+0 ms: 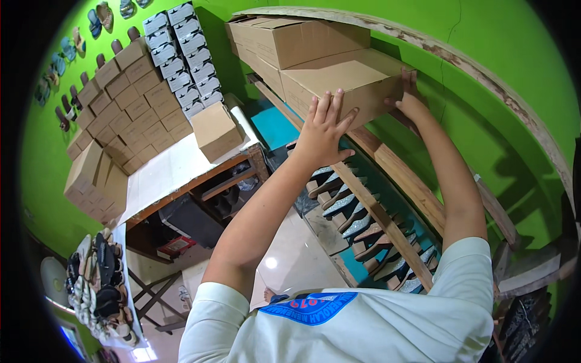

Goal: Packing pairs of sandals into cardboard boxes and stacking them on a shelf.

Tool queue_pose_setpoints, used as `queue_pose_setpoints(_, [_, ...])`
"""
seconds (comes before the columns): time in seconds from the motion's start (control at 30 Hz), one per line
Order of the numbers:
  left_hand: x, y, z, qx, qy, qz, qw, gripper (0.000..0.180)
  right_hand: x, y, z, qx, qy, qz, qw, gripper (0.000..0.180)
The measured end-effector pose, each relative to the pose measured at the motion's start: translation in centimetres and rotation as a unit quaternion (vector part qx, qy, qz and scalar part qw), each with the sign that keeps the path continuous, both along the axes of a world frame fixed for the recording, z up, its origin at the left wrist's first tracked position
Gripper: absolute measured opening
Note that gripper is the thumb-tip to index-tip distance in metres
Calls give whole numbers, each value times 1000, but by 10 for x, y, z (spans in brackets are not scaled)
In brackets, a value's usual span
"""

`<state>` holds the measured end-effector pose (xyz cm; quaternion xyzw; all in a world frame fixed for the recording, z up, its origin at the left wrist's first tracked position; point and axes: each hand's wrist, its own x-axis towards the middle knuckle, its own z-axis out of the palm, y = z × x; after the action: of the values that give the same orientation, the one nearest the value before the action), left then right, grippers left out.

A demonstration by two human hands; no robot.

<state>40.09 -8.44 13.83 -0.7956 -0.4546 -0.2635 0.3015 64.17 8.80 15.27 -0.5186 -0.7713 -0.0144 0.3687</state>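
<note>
A closed brown cardboard box (339, 72) lies on a raised wooden rack at the upper right, alongside other brown boxes. My left hand (327, 130) is spread against its near side, the fingers stretched up toward the top edge and the thumb out to the side. Around the right end corner of the same box is my right hand (411, 100), with fingers up along the edge and the thumb on the near face. Another brown box (321, 42) rests behind it, farther up the rack. Whether the held box bears its full weight on the rack cannot be seen.
Below my arms, glittery shoes (357, 218) line a rack with wooden rails (387, 224). To the left, a white-topped table (157, 175) carries stacked brown boxes (139, 103), grey-white boxes (181, 60) and a single box (215, 130). More shoes (100, 284) are heaped at the lower left.
</note>
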Motion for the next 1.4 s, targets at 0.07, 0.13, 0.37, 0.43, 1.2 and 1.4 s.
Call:
queue_pose_setpoints(0.07, [2, -1, 1, 2, -3, 1, 1000, 79, 0, 2, 1, -13, -40, -38, 998, 102])
queue_pose_setpoints(0.13, [3, -1, 2, -3, -3, 4, 1000, 79, -2, -2, 5, -26, -80, -73, 994, 107])
queue_pose_setpoints(0.37, [-16, -4, 11, -32, -78, -110, 990, 67, -62, -75, 54, -83, -265, -160, 947, 56])
queue_pose_setpoints(0.43, [-30, -9, 11, 0, -144, -132, 981, 60, -92, -121, 70, -6, -340, -134, 931, 46])
queue_pose_setpoints(1.2, [-271, -98, -106, -203, -164, 350, 900, 74, -384, -182, -123, -36, -226, 283, 931, 71])
queue_pose_setpoints(1.4, [-340, -120, -153, -236, -209, 347, 883, 76, -436, -186, -180, -112, -169, 319, 926, 77])
